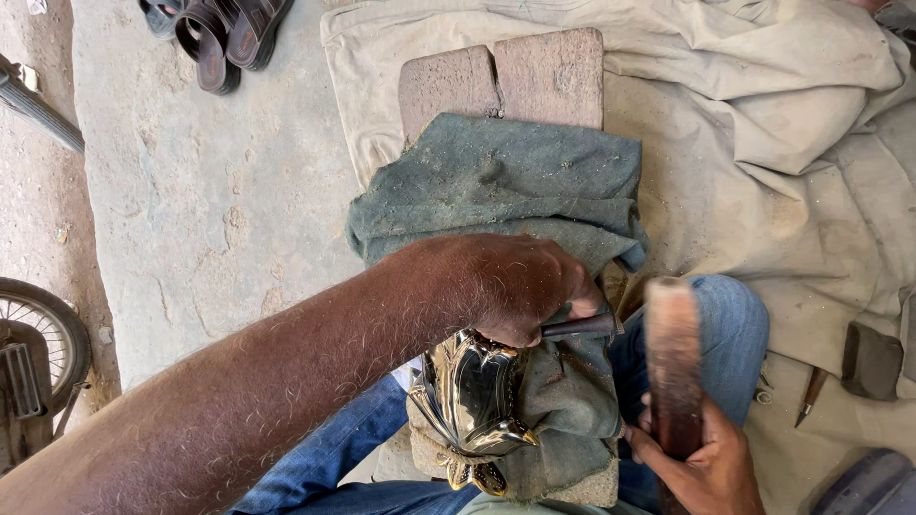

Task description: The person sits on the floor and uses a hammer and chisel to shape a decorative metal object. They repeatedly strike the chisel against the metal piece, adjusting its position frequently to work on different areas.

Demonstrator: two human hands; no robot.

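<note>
Head view shows my left hand closed around a dark punch, its tip set on the shiny embossed metal piece that lies on a grey-green cloth over my lap. My right hand grips a wooden mallet, raised and blurred. Relief already shows on the near part of the metal; how much remains unworked I cannot tell. Two bricks lie far beyond.

grey-green cloth, shiny brass piece, beige sheet
</note>
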